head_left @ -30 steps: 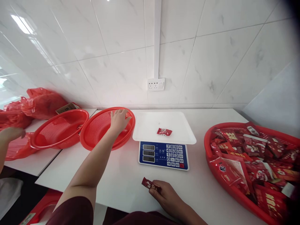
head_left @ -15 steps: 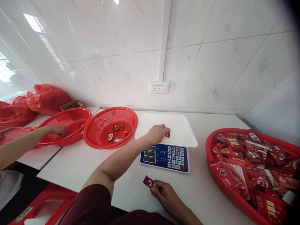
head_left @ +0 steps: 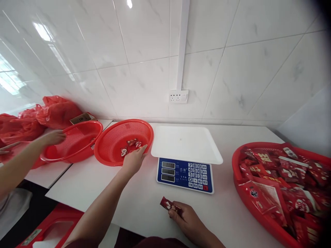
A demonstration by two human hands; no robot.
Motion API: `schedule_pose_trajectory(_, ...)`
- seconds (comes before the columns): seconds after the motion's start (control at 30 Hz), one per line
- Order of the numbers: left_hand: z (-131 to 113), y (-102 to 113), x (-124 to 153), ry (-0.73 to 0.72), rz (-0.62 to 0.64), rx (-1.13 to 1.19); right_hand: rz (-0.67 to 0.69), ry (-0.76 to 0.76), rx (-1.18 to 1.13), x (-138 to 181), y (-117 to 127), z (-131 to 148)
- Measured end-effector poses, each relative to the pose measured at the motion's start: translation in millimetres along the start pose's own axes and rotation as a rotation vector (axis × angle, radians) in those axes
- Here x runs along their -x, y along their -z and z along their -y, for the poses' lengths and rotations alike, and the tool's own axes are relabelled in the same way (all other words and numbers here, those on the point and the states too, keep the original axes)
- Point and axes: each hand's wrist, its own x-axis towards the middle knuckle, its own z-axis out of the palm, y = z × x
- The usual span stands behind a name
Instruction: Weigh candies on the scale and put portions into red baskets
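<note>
Red packets [head_left: 262, 199] heap the right basket [head_left: 241, 187], few dot the middle basket [head_left: 111, 144] where the left hand [head_left: 133, 160] reaches, grip unclear, and the right hand [head_left: 187, 218] pinches a small packet [head_left: 168, 204].

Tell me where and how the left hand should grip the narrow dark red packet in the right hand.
Pinch the packet by its free end, probably best from the left. It is narrow and juts leftward out of the right hand, while the right thumb and fingers cover its other end. The left hand is on that open side.
</note>
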Motion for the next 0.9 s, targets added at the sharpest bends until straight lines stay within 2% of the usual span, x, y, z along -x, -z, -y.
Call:
schedule_pose_trajectory(0.13,13,-3,-6,0.004,-0.056,-0.037,-0.006,-0.022,-0.093,0,-2,-2)
schedule_pose_trajectory(0.23,19,-2,-16,-0.038,-0.124,-0.027,-0.024,-0.096,-0.335,-2,2,5)
schedule_pose_trajectory(0.33,16,-9,-15,-0.116,-0.298,0.02,-0.174,-0.132,-0.581,-10,22,23)
schedule_pose_trajectory(0.43,7,-24,-2,-0.214,-0.519,0.159,-0.332,-0.089,-0.732,-23,51,49)
schedule_pose_trajectory(0.47,3,-30,4,-0.257,-0.566,0.214,-0.336,-0.087,-0.777,-27,60,56)
schedule_pose_trajectory(0.53,-7,-42,17,-0.354,-0.602,0.314,-0.26,-0.092,-0.817,-36,71,68)
schedule_pose_trajectory(0.63,-26,-59,37,-0.508,-0.55,0.433,-0.086,-0.074,-0.723,-38,71,73)
schedule_pose_trajectory(0.73,-46,-74,55,-0.673,-0.406,0.53,-0.005,0.0,-0.539,-20,65,70)
schedule_pose_trajectory(0.8,-57,-80,65,-0.778,-0.306,0.559,-0.055,0.037,-0.406,4,68,70)
schedule_pose_trajectory(0.9,-69,-85,73,-0.914,-0.216,0.574,-0.276,0.047,-0.219,48,87,74)
